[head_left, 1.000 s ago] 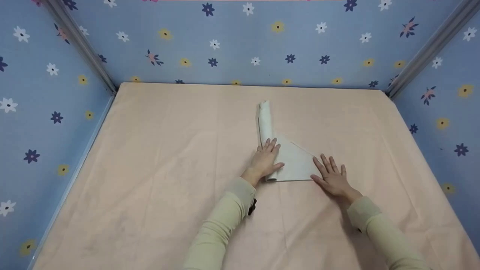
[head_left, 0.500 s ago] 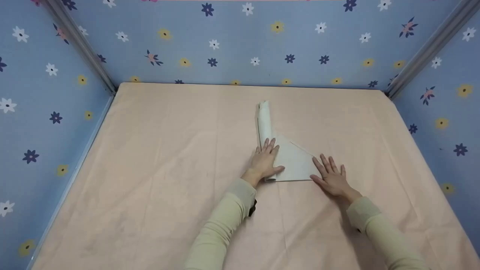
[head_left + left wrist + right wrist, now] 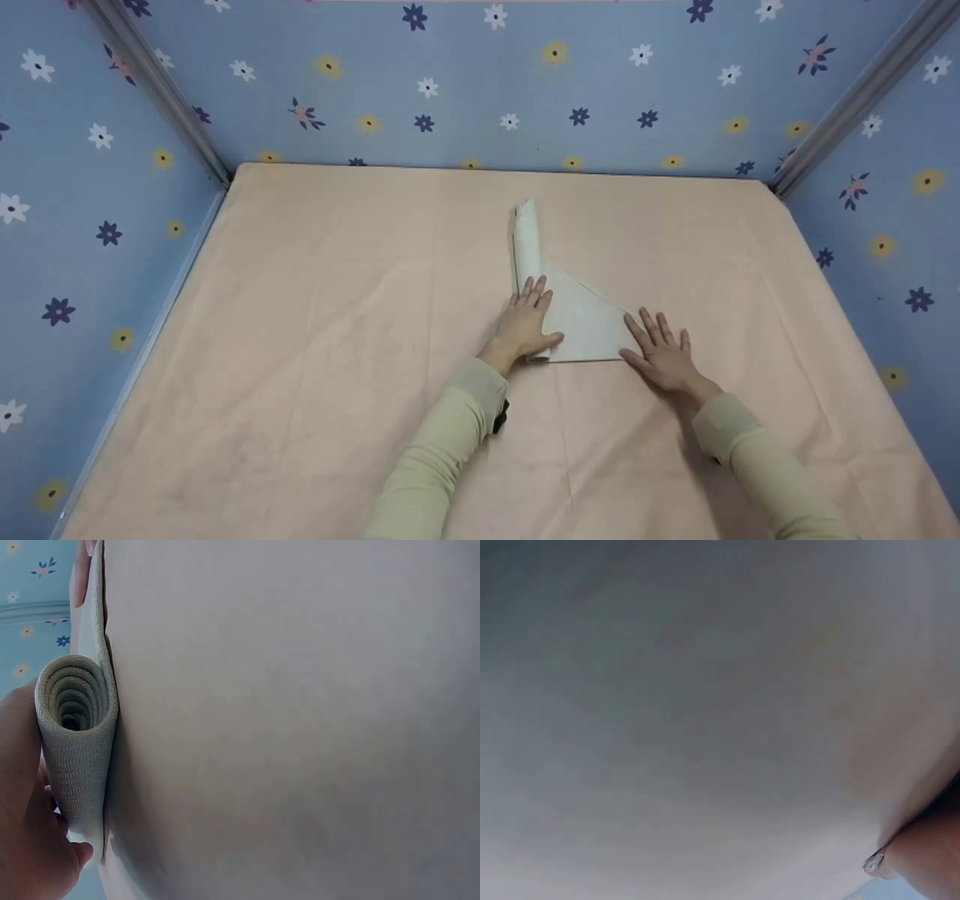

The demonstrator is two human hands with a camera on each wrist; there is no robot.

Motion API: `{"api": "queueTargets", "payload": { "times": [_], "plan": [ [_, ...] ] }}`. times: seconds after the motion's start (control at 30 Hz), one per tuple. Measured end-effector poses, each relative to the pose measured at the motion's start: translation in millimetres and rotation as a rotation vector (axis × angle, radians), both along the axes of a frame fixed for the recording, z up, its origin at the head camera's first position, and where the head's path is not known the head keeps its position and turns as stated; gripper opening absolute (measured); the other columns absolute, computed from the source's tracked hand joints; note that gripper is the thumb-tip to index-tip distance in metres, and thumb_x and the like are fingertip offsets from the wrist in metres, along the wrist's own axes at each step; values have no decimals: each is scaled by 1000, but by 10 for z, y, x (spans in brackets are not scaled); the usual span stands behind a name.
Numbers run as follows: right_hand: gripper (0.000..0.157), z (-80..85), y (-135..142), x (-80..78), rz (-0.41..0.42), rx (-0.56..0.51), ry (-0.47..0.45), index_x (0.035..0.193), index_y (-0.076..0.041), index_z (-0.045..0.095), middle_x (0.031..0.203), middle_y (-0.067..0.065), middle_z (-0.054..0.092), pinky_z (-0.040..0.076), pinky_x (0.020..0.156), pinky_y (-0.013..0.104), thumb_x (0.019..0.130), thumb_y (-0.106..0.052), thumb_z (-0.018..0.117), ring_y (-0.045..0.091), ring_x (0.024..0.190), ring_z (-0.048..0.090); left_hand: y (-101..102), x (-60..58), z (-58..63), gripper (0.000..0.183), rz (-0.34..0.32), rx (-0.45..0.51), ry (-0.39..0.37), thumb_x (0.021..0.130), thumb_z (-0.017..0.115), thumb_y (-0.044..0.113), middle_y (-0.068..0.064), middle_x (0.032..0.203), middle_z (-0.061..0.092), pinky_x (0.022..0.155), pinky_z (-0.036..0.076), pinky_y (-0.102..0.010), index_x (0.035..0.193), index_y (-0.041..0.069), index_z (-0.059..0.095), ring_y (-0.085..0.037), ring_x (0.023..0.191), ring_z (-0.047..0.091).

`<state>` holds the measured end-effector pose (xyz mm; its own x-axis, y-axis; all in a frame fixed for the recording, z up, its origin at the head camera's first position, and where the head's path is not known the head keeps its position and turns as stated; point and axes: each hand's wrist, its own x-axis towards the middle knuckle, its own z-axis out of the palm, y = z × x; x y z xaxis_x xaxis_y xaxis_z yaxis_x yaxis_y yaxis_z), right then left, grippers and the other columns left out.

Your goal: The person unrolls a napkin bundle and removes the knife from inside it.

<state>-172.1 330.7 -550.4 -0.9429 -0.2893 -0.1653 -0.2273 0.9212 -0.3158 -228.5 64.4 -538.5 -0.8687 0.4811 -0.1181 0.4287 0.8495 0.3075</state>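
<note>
Walls (image 3: 480,52): three sides of blue patterned covering, scattered with flowers in white, yellow and dark purple, plus sprigs of pink with dark leaves. Cover (image 3: 337,300): peach cloth spread over a broad flat surface, lightly creased, its far corners rounded, shadowed and wrinkled near the right forearm. Left post (image 3: 160,90) and right post (image 3: 859,101): grey metal, set in the two far corners. Sleeves (image 3: 431,457): pair, pale yellow-green, cuffed. Cloth (image 3: 589,326): pale greenish white, partly rolled, lying on the cover right of the middle, between and under the hands; flat part four-sided, with a slanting far edge and a straight near edge; rolled part (image 3: 528,240) slim, running away from the person along the left side; in the left wrist view, thick and finely textured, its near end showing several nested layers round a dark hollow. Left hand (image 3: 523,328): laid over the near half of the roll, fingers extended, thumb spread toward the flat part, pressing rather than gripping. Right hand (image 3: 667,364): fingers straight and fanned, touching the cloth's right edge, nothing grasped. Dark item (image 3: 500,417): small, at the left cuff, details indistinct.
</note>
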Motion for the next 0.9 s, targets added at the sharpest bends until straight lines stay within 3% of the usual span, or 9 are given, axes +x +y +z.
{"api": "queueTargets", "payload": {
  "times": [0.9],
  "plan": [
    [65,5,2,16,2,-37,11,143,-12,14,147,17,2,-9,95,63,92,-45,36,38,131,-5,-144,24,38,77,12,47,-45,83,49,50,-5,148,-1,107,9,-38,142,11,18,-22,134,-3]
  ]
}}
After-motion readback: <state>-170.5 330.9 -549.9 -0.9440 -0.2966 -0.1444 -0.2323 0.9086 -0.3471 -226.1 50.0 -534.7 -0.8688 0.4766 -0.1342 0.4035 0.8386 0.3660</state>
